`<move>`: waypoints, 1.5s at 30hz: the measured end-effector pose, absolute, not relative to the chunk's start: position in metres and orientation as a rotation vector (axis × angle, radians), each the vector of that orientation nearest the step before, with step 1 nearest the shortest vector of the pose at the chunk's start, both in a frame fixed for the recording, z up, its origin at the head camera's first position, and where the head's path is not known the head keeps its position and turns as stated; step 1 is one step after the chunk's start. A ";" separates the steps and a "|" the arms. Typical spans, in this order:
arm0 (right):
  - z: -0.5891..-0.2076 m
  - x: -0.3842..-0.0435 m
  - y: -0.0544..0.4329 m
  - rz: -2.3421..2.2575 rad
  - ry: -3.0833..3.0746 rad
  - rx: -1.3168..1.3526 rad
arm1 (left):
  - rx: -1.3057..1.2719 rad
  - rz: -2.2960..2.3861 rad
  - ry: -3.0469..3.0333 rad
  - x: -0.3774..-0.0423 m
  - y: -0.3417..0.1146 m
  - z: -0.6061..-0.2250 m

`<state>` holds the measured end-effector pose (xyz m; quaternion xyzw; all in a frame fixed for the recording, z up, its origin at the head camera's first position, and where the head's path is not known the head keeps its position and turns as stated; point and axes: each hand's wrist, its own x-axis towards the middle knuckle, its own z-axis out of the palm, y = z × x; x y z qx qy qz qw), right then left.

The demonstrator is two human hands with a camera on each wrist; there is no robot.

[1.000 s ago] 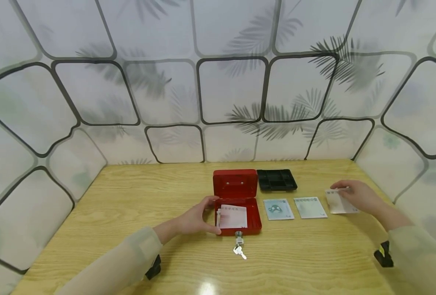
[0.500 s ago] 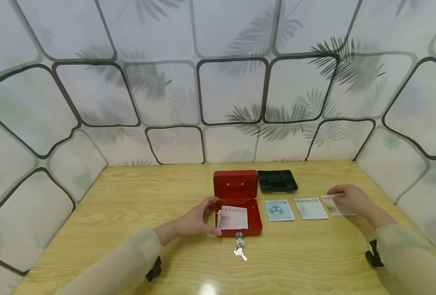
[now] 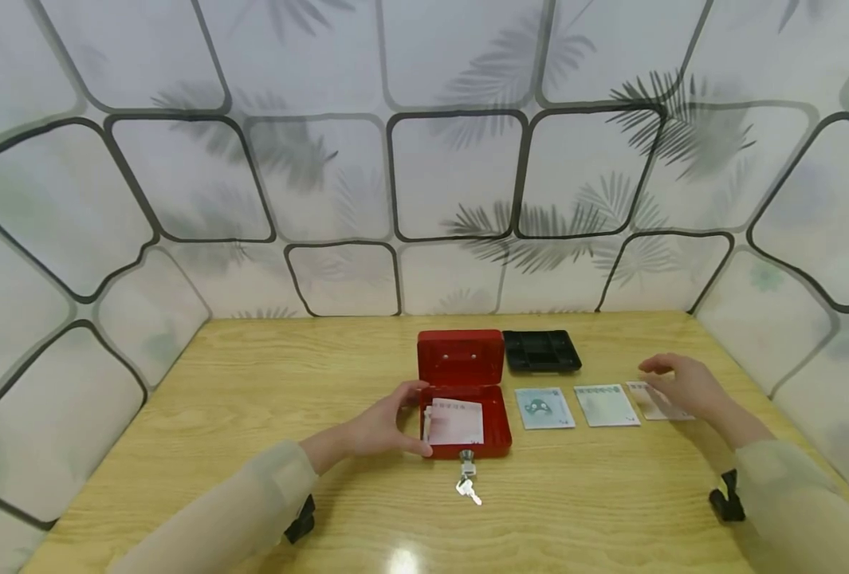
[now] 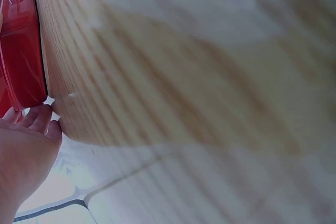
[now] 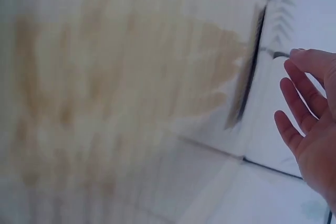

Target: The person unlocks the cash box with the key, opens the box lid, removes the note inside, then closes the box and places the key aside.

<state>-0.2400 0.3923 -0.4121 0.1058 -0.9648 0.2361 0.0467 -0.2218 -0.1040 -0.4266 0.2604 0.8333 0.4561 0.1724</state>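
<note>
Pink note [image 3: 652, 406] toward the table [image 3: 309, 363]'s right edge: apparently placed. My right hand [image 3: 689, 388], fingers apart, contact unclear, should lift; my left hand [image 3: 379, 430] grips the red box [image 3: 496, 422].

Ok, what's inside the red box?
Inside the red box lies a pinkish paper note, with a pale item, too small to identify, beside it on the left. Whatever is under the note is covered.

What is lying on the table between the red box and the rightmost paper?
A bluish paper, nearer the red box, then a greenish paper, as the head view shows.
</note>
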 end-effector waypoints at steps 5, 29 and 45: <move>-0.401 -0.237 0.370 0.780 -2.822 0.383 | 0.737 1.291 2.365 -0.223 -0.104 -0.425; -0.391 -0.218 0.172 1.264 -2.815 0.973 | 0.761 1.300 2.351 -0.223 -0.103 -0.427; -0.408 -0.231 0.142 1.123 -3.006 0.996 | 0.755 1.295 2.351 -0.222 -0.104 -0.427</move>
